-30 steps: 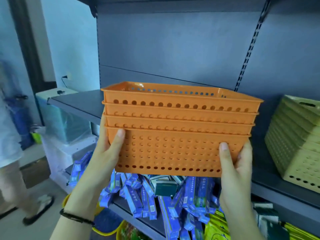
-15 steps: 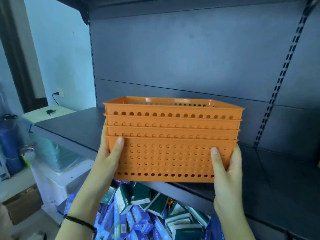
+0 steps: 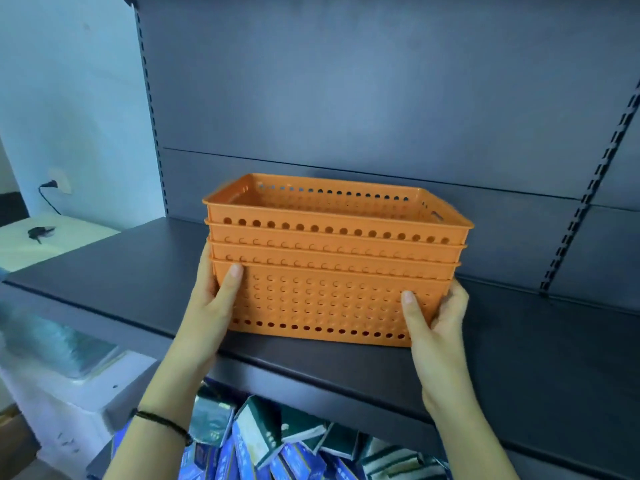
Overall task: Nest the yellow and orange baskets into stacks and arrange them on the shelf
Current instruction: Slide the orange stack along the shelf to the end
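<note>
A stack of several nested orange perforated baskets [image 3: 332,271] rests on the dark grey shelf [image 3: 104,282], near its front edge and toward the left half. My left hand [image 3: 211,306] grips the stack's left end, thumb on the front wall. My right hand [image 3: 436,317] grips the right end the same way. The stack stands upright, its long side facing me. No yellow baskets are in view.
The shelf's back panel [image 3: 381,98] rises behind the stack, with a slotted upright [image 3: 588,195] at the right. Below the shelf lies a heap of blue and green boxes [image 3: 277,441]. A white appliance [image 3: 45,237] stands left of the shelf.
The orange stack moved forward and down onto the shelf; before it was held in the air in front of it. The view shifted left, and the yellow baskets left the frame.
</note>
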A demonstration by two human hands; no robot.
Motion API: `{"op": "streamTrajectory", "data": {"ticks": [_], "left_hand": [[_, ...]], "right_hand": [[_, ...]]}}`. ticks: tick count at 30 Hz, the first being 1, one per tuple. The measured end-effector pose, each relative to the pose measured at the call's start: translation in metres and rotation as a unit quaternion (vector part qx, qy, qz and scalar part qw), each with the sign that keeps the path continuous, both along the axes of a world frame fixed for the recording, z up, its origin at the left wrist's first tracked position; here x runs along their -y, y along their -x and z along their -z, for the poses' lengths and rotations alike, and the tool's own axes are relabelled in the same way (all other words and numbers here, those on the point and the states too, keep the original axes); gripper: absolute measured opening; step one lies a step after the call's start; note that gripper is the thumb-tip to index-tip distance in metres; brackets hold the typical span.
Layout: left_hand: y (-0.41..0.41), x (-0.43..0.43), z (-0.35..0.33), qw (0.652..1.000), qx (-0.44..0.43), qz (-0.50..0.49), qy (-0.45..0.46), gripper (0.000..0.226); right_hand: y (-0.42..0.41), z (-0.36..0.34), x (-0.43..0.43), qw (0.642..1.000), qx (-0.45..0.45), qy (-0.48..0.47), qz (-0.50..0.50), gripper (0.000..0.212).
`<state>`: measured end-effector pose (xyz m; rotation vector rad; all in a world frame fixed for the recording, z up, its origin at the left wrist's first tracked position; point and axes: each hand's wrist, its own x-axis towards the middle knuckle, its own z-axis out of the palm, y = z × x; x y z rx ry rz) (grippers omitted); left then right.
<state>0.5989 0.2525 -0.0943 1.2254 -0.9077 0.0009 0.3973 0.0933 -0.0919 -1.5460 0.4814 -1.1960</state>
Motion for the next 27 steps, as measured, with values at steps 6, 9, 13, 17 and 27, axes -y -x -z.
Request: {"op": "streamTrajectory", "data": {"ticks": [6, 9, 13, 17, 27], "left_hand": [[-0.059, -0.012, -0.008, 0.997, -0.060, 0.034, -0.040, 0.046], [-0.086, -0.011, -0.016, 0.992, -0.115, 0.034, -0.041, 0.042], [-0.115, -0.007, -0.025, 0.988, -0.132, 0.037, -0.077, 0.040], [-0.145, -0.004, -0.032, 0.983, -0.134, 0.060, -0.109, 0.044], [-0.199, 0.016, -0.043, 0.975, -0.162, 0.064, -0.136, 0.051]], "right_hand": [[-0.044, -0.011, -0.017, 0.998, -0.054, -0.014, 0.032, 0.039], [-0.069, -0.017, -0.021, 0.996, -0.070, -0.022, 0.045, 0.038], [-0.099, -0.022, -0.024, 0.993, -0.098, -0.010, 0.065, 0.036], [-0.126, -0.028, -0.026, 0.987, -0.134, 0.003, 0.093, 0.033], [-0.186, -0.035, -0.024, 0.976, -0.174, 0.011, 0.133, 0.027]]}}
